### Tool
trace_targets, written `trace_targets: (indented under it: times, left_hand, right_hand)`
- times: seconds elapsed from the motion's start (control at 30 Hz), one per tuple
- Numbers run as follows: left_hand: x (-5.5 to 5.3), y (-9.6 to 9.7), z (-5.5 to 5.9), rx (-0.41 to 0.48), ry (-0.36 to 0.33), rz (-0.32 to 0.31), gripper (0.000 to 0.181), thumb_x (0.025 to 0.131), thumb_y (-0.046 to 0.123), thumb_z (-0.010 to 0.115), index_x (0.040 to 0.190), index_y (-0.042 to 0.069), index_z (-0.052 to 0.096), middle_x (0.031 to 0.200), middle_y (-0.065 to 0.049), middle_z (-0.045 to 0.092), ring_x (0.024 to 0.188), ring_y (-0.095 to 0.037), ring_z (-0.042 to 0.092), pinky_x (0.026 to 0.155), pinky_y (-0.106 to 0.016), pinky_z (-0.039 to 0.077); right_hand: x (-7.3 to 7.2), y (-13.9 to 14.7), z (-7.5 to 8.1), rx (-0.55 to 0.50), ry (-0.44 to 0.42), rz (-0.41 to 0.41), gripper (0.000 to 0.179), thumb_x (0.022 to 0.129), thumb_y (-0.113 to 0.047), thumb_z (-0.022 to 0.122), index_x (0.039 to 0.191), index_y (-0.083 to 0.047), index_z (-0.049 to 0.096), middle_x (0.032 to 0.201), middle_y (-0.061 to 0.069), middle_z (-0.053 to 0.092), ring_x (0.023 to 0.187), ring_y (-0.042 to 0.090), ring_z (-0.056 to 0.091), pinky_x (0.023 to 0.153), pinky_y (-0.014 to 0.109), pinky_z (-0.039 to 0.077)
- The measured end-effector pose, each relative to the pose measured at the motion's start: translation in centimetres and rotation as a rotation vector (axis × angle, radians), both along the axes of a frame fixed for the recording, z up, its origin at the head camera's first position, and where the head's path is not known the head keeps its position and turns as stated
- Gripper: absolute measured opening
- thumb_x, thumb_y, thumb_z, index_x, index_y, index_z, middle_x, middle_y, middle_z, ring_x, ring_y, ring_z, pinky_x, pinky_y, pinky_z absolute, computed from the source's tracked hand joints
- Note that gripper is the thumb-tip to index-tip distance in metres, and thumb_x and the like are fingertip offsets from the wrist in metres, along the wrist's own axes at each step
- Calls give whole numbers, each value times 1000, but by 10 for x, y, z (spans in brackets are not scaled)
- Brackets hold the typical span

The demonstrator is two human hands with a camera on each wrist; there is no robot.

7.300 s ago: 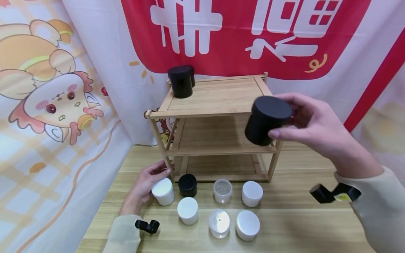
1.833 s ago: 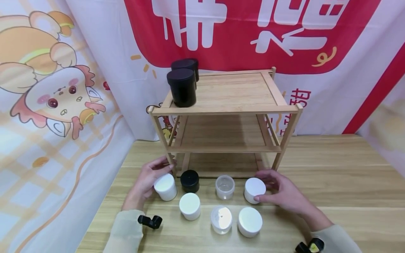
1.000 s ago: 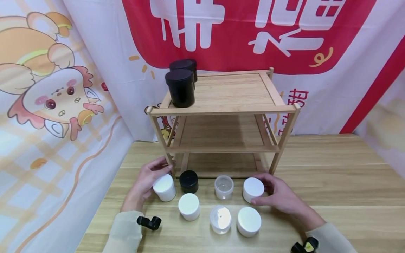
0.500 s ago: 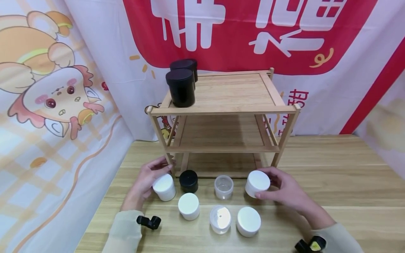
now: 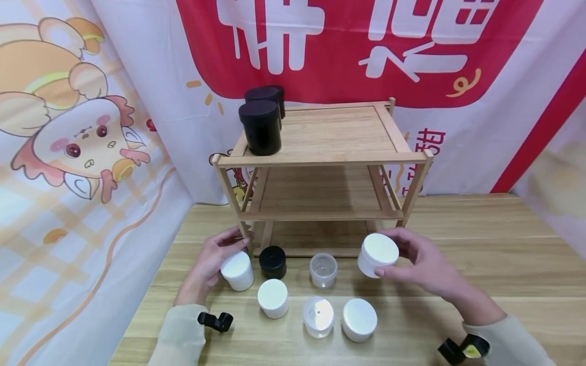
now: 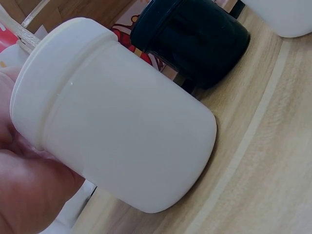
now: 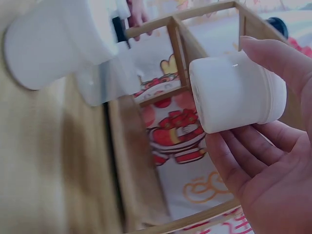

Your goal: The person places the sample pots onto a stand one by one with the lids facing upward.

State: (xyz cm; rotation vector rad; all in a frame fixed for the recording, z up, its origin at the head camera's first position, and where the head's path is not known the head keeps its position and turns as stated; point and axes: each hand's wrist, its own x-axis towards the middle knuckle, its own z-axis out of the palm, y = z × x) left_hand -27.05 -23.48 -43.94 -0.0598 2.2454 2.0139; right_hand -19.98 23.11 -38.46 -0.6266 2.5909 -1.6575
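My right hand [image 5: 423, 262] grips a small white lidded jar [image 5: 378, 254] between thumb and fingers, raised and tilted in front of the rack's lower right corner. In the right wrist view the thumb lies on one side of this jar [image 7: 234, 92], with fingers below it. My left hand [image 5: 215, 262] holds the front left leg of the wooden rack [image 5: 320, 158] between thumb and fingers. Right beside that hand stands a taller white jar [image 5: 238, 272], which covers part of the hand in the left wrist view. Two black jars [image 5: 261, 129] stand on the rack's top shelf at left.
On the table stand a short black jar [image 5: 273, 262], a white jar [image 5: 273, 299], two clear jars [image 5: 323, 270] and another white jar [image 5: 359, 320]. A printed cloth [image 5: 151, 61] hangs behind and at the left.
Earlier my right hand held a large black jar, which now stands on the top shelf. It has since taken hold of the small white jar and lifted it. My left hand stayed put.
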Motion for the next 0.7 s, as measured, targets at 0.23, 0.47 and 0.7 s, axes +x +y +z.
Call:
trace_targets:
  times: [0.23,0.47,0.7]
  left_hand:
    - [-1,-2,-1,-22,-7,5,58,100,14,75,154,6,56,145,-14,70,116,-15,70,95,-26,60]
    - [-1,-2,-1,-20,-7,0,59,100,15,76,155,6,55,146,-15,69,120,-19,69,96,-26,59]
    - [0,-1,0,-16,-3,9,59,100,13,76,154,5,56,145,-14,70,119,-19,70,95,-26,60]
  right_hand:
    - [-1,0,27,16,55,38,61,86,-9,91,140,-11,63,121,1,74,105,13,71,89,23,59]
    - [-1,0,43,34,64,40,63,86,-8,90,142,-10,62,123,3,73,106,15,71,91,23,59]
    - [-1,-1,54,59,73,37,63,86,-10,92,141,-12,62,124,2,72,107,15,71,92,21,58]
